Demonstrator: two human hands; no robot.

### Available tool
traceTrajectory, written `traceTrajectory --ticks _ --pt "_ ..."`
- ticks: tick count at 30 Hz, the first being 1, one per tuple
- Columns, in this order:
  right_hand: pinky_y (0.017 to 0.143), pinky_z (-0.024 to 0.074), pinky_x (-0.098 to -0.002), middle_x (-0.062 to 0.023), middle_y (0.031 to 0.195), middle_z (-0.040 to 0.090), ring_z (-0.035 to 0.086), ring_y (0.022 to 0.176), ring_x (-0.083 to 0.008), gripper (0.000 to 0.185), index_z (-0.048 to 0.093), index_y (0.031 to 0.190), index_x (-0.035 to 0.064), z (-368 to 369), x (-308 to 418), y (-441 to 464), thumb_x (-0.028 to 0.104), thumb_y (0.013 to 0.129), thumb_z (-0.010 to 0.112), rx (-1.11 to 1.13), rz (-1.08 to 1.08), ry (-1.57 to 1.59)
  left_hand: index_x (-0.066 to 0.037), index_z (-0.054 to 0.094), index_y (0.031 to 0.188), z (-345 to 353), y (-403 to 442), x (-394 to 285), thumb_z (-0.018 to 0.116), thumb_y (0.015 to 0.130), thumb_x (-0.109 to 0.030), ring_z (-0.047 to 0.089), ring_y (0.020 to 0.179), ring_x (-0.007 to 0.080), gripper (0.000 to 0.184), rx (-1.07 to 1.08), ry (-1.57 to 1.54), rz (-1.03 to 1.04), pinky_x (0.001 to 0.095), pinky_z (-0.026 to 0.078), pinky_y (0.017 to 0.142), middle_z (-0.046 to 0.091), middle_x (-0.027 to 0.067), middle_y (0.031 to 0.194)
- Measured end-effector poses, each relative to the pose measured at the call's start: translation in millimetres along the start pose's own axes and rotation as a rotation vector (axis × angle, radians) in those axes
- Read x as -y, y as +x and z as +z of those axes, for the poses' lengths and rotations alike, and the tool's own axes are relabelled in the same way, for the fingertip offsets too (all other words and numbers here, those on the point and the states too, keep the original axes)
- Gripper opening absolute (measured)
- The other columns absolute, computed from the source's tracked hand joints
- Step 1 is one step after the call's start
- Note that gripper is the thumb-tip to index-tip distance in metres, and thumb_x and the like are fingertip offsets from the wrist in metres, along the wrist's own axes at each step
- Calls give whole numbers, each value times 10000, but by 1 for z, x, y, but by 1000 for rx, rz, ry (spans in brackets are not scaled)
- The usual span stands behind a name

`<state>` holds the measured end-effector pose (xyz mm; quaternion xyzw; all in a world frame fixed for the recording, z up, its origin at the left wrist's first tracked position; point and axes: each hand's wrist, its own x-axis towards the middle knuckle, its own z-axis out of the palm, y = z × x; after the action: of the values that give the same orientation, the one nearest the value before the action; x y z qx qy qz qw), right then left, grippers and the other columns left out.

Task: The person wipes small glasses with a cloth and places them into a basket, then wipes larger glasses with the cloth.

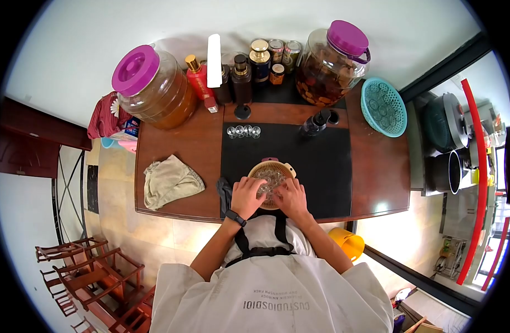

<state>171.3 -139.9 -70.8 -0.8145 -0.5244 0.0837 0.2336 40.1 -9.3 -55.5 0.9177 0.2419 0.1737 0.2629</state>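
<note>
A tan basket [288, 168] stands on the black mat [327, 177] near the table's front edge, with several clear glass pieces [271, 178] inside. My left hand [247, 194] reaches over its left rim, fingers curled down among the glass. From the right, my right hand [291, 197] dips into the same basket with bent fingers. Whether either hand grips a piece is too small to tell. Several small clear glasses [244, 131] stand in a row farther back on the mat. Just left of my left hand lies a dark cloth-like item [224, 194].
A beige cloth [171, 182] lies at left. Large purple-lidded jars [163, 94] [330, 69], bottles [242, 80] and cans line the back. A black bottle [317, 122] lies on the mat's back right, near a turquoise basket [383, 107]. A yellow bucket [348, 243] is below the front edge.
</note>
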Motion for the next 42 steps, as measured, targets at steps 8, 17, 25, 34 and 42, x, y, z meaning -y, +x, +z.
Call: traceTrajectory --ticks 8,17,25,34,42 --pt "715 421 -391 -40 959 535 527 929 -236 125 650 779 135 1 2 0 231 725 709 -50 33 -22 -166 637 1027 -7 1 -3 741 699 -172 564 970 214 344 -38 -57 -38 377 419 799 650 -15 945" --pt "694 419 -390 -45 907 517 523 888 -234 108 639 770 133 2 1 -1 217 724 691 -74 54 -49 -165 637 1027 6 5 -6 741 705 -192 565 987 208 339 -21 -16 7 382 420 801 655 -14 953" --pt "678 423 -379 -45 888 518 527 862 -231 97 633 752 123 3 1 -1 197 710 681 -122 47 -56 -164 634 1028 5 3 -3 739 707 -196 566 981 206 339 -13 -13 -51 381 417 797 653 -15 942" --pt "684 428 -385 -40 920 525 528 863 -235 105 631 758 115 5 -1 -2 197 715 682 -101 71 -40 -160 634 1027 11 3 -8 734 724 -203 578 969 206 323 -30 -68 -53 381 414 782 656 -14 918" --pt "720 451 -386 -36 919 529 534 898 -230 115 653 790 122 2 -1 -3 186 716 712 -46 109 -44 -154 639 1035 4 3 -2 735 736 -194 580 938 221 317 36 -62 -160 381 420 804 657 -12 901"
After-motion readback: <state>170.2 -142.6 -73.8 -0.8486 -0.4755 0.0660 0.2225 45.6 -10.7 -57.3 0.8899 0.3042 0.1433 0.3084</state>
